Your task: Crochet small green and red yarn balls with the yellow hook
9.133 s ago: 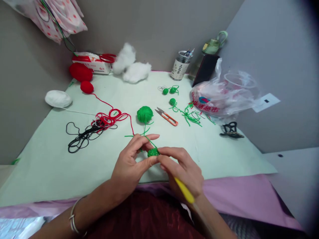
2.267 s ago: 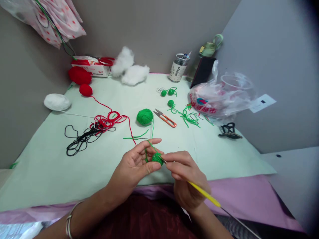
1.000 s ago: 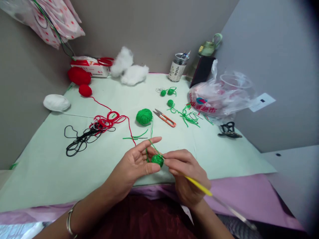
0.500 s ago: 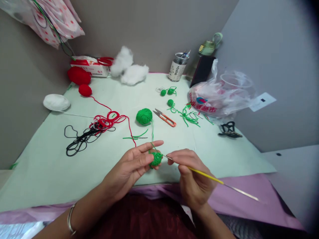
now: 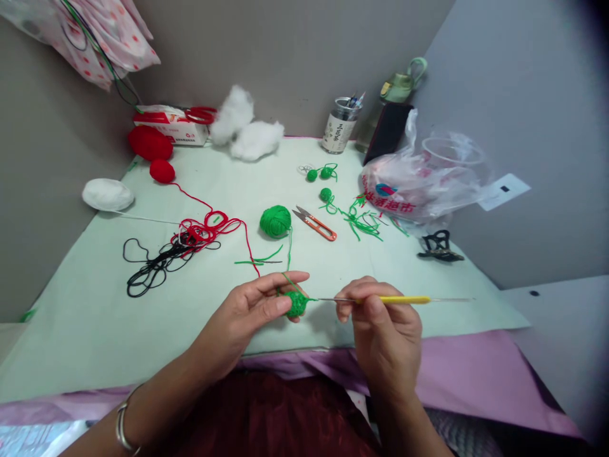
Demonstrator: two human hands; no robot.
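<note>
While the left hand (image 5: 250,309) pinches the green crocheted piece (image 5: 297,304) on the near side of the green yarn ball (image 5: 275,221), a short green strand (image 5: 312,299) stretches right to the yellow-handled hook (image 5: 404,299), which the right hand (image 5: 387,336) pinches level.

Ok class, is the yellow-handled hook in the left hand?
No, the right hand holds the yellow-handled hook, while the left hand holds the green crocheted piece.

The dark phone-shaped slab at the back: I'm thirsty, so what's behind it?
Behind the dark slab is a green-lidded, loop-handled bottle; its top shows above and some of its body to the left. The rest is covered.
</note>
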